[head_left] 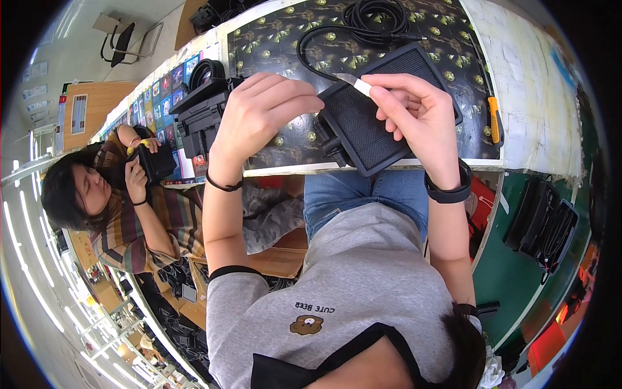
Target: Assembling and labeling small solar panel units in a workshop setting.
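Seen from my head camera, read from left to right with the black flat device (pixel 382 110) as landmark. Far to its left a seated co-worker (pixel 123 194) in a striped top handles a dark object. Nearer, just left of the device, a black boxy unit (pixel 204 110) stands on the surface (pixel 285 39), which is covered by a dark patterned mat. My left hand (pixel 259 117) is curled, fingers bent down onto the device's left edge, apparently gripping it. The device lies between my hands at the near edge of the surface, its long axis running from near-left to far-right; a black cable (pixel 369 16) coils behind it. My right hand (pixel 421 113) rests on the device's right part, thumb and forefinger pinched closed on a small white strip (pixel 355 83) over the mesh face. Both hands touch the device; the right is nearer the strip. Right of the device lie an orange-handled tool (pixel 494 120), then pale bare surface. More black gear (pixel 541 223) sits below on the right.
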Demonstrator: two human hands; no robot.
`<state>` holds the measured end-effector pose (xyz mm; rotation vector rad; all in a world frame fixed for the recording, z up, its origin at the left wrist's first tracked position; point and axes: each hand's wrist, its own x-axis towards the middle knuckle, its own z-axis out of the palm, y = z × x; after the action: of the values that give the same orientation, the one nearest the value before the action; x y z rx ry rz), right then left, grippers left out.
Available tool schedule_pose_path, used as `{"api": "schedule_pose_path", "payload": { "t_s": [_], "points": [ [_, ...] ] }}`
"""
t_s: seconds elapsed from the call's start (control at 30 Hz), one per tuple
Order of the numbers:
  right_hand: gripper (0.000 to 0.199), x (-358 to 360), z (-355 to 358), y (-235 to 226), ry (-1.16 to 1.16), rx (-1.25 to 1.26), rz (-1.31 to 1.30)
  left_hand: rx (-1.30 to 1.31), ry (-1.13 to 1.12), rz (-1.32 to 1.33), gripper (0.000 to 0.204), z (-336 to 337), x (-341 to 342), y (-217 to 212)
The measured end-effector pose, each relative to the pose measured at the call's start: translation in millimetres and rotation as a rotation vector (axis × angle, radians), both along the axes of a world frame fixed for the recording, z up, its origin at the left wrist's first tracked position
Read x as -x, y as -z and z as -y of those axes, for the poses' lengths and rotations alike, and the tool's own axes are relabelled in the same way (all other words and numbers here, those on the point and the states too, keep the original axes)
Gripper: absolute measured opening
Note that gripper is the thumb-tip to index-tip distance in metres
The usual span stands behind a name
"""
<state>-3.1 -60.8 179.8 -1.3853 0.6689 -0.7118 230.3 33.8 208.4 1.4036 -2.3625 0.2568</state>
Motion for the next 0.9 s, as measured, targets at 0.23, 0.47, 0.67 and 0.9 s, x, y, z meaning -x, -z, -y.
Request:
{"api": "schedule_pose_path", "payload": {
  "t_s": [0.23, 0.47, 0.67, 0.9],
  "points": [
    [0.02, 1.1, 0.2, 0.5, 0.008, 0.002, 0.007, -0.033, -0.219, -0.456, 0.008, -21.6, 12.7, 21.3],
    [0.02, 0.0, -1.3, 0.9, 0.021, -0.014, 0.021, -0.146, -0.668, -1.374, 0.016, -58.1, 34.2, 55.6],
    [0.02, 1.8, -4.1, -0.6, 0.04, -0.022, -0.009, -0.207, -0.683, -1.568, 0.02, -55.9, 39.8, 62.1],
    [0.02, 1.4, -5.1, -0.3, 0.052, -0.015, -0.01, -0.198, -0.623, -1.497, 0.016, -59.9, 37.9, 58.0]
  ]
}}
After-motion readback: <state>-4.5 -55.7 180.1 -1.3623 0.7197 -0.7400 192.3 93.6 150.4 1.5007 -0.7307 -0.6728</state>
